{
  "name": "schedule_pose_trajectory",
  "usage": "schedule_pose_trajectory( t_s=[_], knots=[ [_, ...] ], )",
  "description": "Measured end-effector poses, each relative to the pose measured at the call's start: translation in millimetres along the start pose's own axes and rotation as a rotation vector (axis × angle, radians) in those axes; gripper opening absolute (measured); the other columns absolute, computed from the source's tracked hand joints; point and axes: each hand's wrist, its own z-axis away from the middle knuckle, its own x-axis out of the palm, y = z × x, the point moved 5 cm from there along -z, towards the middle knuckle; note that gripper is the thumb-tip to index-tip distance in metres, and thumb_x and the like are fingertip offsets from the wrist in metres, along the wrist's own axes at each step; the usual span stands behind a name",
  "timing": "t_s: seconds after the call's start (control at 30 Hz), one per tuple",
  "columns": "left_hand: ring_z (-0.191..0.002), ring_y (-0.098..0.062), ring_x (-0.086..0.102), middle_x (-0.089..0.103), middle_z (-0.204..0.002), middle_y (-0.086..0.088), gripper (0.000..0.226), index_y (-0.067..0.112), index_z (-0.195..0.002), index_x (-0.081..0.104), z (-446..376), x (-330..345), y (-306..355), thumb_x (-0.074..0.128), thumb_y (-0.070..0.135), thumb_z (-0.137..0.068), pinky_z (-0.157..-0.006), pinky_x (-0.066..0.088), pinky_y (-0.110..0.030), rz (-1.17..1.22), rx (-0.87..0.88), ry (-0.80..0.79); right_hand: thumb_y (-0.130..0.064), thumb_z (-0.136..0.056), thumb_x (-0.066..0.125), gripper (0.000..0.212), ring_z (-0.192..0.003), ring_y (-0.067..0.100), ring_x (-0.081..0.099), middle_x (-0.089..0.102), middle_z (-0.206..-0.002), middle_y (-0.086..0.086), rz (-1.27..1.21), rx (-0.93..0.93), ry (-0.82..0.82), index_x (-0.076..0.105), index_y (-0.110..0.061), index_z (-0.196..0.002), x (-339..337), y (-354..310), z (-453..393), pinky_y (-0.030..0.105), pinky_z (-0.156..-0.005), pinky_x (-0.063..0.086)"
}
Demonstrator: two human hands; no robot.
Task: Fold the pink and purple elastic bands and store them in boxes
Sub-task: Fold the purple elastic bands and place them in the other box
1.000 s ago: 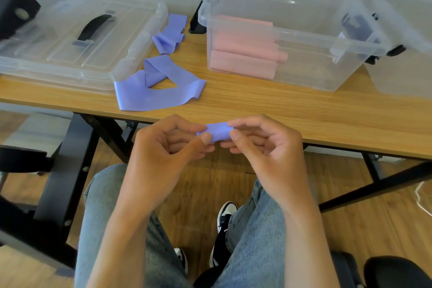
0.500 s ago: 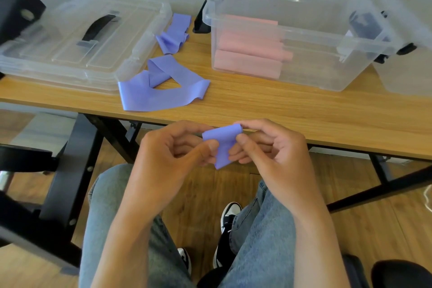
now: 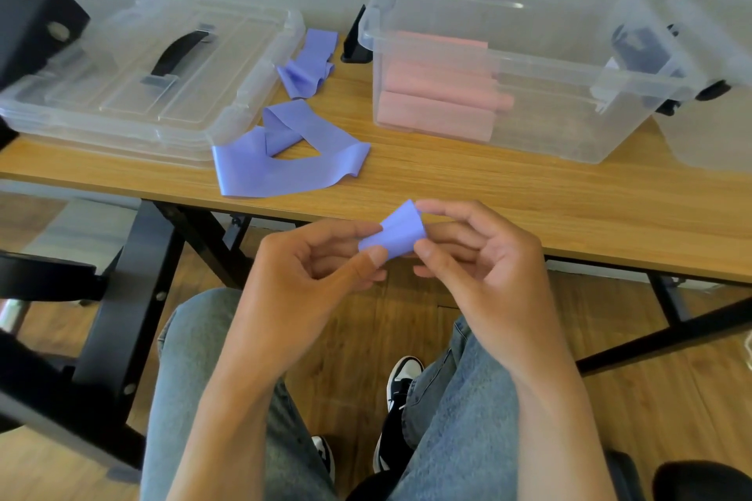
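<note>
1. At the far left, a dark black object [image 3: 36,33] sits at the edge of the wooden worktop [image 3: 529,199]; what it is cannot be told.
2. Just right of it lie stacked clear plastic lids [image 3: 154,77], the top one bearing a black handle [image 3: 179,53].
3. Beside the lids' right edge, a crumpled purple elastic band [image 3: 307,71] lies near the wall, and nearer the front edge a loose, looped purple elastic band [image 3: 285,163] lies spread flat on the worktop, touching the lids.
4. The left hand [image 3: 301,281] is held in front of the worktop's front edge, above the lap in blue jeans [image 3: 191,378]. Its thumb and curled fingers [image 3: 376,256] pinch the left end of a small folded purple elastic band [image 3: 396,234].
5. That small folded band is held in the air between both hands, just at the worktop's front edge, not resting on it.
6. The right hand [image 3: 484,256] grips the band's right end, forefinger on the top corner and thumb on the lower edge, the other fingers curled behind.
7. Behind the hands stands an open clear plastic storage box [image 3: 610,69] with folded pink elastic bands [image 3: 439,94] stacked in its left half.
8. At the far right, a second clear plastic box [image 3: 708,114] touches the first, partly cut off by the frame.
</note>
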Motion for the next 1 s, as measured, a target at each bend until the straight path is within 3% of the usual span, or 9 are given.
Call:
schedule_pose_trajectory(
  t_s=[0.23, 0.37, 0.5, 0.73, 0.87, 1.0],
  knots=[
    [-0.087, -0.016, 0.078, 0.08, -0.093, 0.003, 0.028, 0.015, -0.103, 0.076, 0.1, -1.4, 2.3, 0.085, 0.008, -0.077, -0.081, 0.063, -0.03, -0.041, 0.062, 0.029, -0.024, -0.084, 0.08, 0.028, -0.085, 0.02, 0.078, 0.081, -0.093, 0.0, 0.024, 0.043, 0.047, 0.076, -0.022, -0.112, -0.7, -4.1, 1.8, 0.043, -0.085, 0.064],
    [-0.085, -0.017, 0.077, 0.08, -0.095, 0.003, 0.027, 0.018, -0.103, 0.076, 2.0, -0.9, 2.2, 0.085, 0.01, -0.078, -0.08, 0.064, -0.032, -0.073, 0.068, 0.01, -0.012, -0.088, 0.079, 0.018, -0.08, 0.02, 0.077, 0.08, -0.092, 0.0, 0.057, -0.005, 0.062, 0.075, -0.019, -0.104, 0.5, -5.0, 2.4, 0.042, -0.08, 0.064],
    [-0.086, -0.026, 0.078, 0.08, -0.097, -0.003, 0.025, 0.015, -0.108, 0.076, 2.9, 1.8, -1.1, 0.078, 0.02, -0.084, -0.083, 0.064, -0.044, 0.016, 0.021, -0.026, -0.003, -0.09, 0.077, 0.018, -0.086, 0.023, 0.077, 0.08, -0.1, 0.001, 0.024, -0.039, 0.048, 0.075, -0.015, -0.104, -0.8, -4.7, 4.9, 0.042, -0.08, 0.064],
    [-0.087, -0.025, 0.078, 0.08, -0.095, -0.003, 0.025, 0.015, -0.107, 0.077, 3.2, 1.4, -2.6, 0.08, 0.015, -0.082, -0.083, 0.063, -0.039, 0.051, 0.037, 0.0, -0.001, -0.089, 0.077, 0.021, -0.09, 0.024, 0.078, 0.08, -0.098, 0.005, -0.024, -0.012, 0.024, 0.075, -0.015, -0.105, -0.7, -2.4, 5.6, 0.039, -0.081, 0.064],
    [-0.086, -0.018, 0.078, 0.081, -0.092, 0.0, 0.026, 0.015, -0.099, 0.077, 3.7, -0.6, -1.6, 0.083, 0.003, -0.076, -0.079, 0.062, -0.026, 0.042, 0.084, 0.027, -0.004, -0.088, 0.079, 0.019, -0.085, 0.023, 0.078, 0.08, -0.092, 0.005, -0.007, -0.009, 0.04, 0.076, -0.015, -0.103, -0.2, -1.9, 5.9, 0.042, -0.081, 0.064],
    [-0.089, -0.022, 0.078, 0.08, -0.096, -0.001, 0.028, 0.016, -0.104, 0.077, 3.9, -0.8, -1.3, 0.082, 0.009, -0.078, -0.082, 0.063, -0.034, 0.055, 0.08, 0.03, 0.001, -0.087, 0.078, 0.024, -0.087, 0.021, 0.078, 0.08, -0.095, 0.003, -0.009, -0.046, 0.047, 0.075, -0.016, -0.103, 0.4, -4.3, 5.8, 0.034, -0.081, 0.063]
  ],
)
